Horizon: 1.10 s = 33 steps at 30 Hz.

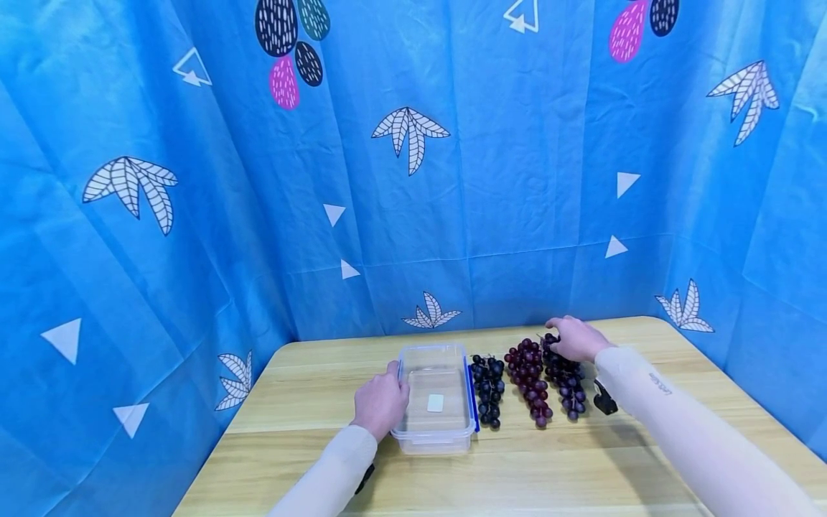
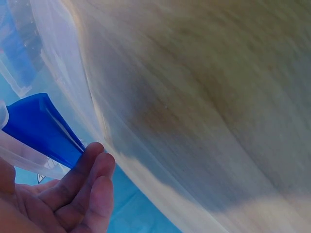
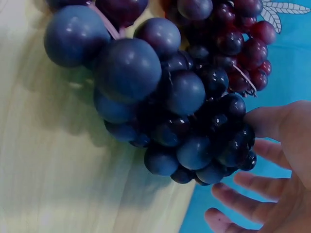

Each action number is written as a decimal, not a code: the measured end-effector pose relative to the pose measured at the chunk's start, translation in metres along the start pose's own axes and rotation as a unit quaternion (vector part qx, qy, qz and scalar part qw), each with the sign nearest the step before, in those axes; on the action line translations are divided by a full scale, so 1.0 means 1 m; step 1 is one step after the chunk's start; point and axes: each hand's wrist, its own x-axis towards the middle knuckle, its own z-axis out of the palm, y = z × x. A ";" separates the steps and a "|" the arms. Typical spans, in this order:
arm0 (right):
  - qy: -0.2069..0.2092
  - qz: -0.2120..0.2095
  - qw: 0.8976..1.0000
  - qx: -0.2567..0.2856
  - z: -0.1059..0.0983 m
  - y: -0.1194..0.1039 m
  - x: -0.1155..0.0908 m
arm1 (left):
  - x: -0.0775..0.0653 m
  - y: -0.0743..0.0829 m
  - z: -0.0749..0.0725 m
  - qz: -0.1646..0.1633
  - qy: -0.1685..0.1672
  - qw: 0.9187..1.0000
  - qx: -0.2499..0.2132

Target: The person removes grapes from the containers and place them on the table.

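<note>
A clear plastic food container (image 1: 431,424) with blue clip flaps stands on the table. My left hand (image 1: 381,402) holds its left side, and in the left wrist view the curled fingers (image 2: 101,194) lie against a blue flap (image 2: 46,128). To the right of the container lie a dark grape bunch (image 1: 487,391), a red grape bunch (image 1: 526,366) and a rightmost dark purple grape bunch (image 1: 571,391). My right hand (image 1: 577,339) is at the far end of that rightmost bunch. In the right wrist view its thumb (image 3: 267,121) meets the grapes, with the other fingers spread and fairly straight.
The light wooden table (image 1: 310,388) has a rounded far edge. Behind and on both sides hangs a blue patterned curtain (image 1: 517,179). A white square label (image 1: 436,403) shows inside the container's outline. Black straps or devices sit at both wrists.
</note>
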 end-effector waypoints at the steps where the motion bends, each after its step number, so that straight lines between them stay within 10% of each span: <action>1: 0.000 0.001 1.000 -0.002 0.001 -0.001 0.000 | 0.000 0.000 0.000 0.001 0.001 1.000 0.001; 20: -0.104 0.137 0.979 0.112 0.007 -0.018 -0.019 | 0.002 -0.001 0.001 -0.009 -0.013 1.000 -0.002; 33: -0.092 0.142 0.973 0.157 0.017 -0.017 -0.019 | 0.002 0.000 0.001 -0.007 -0.011 1.000 -0.002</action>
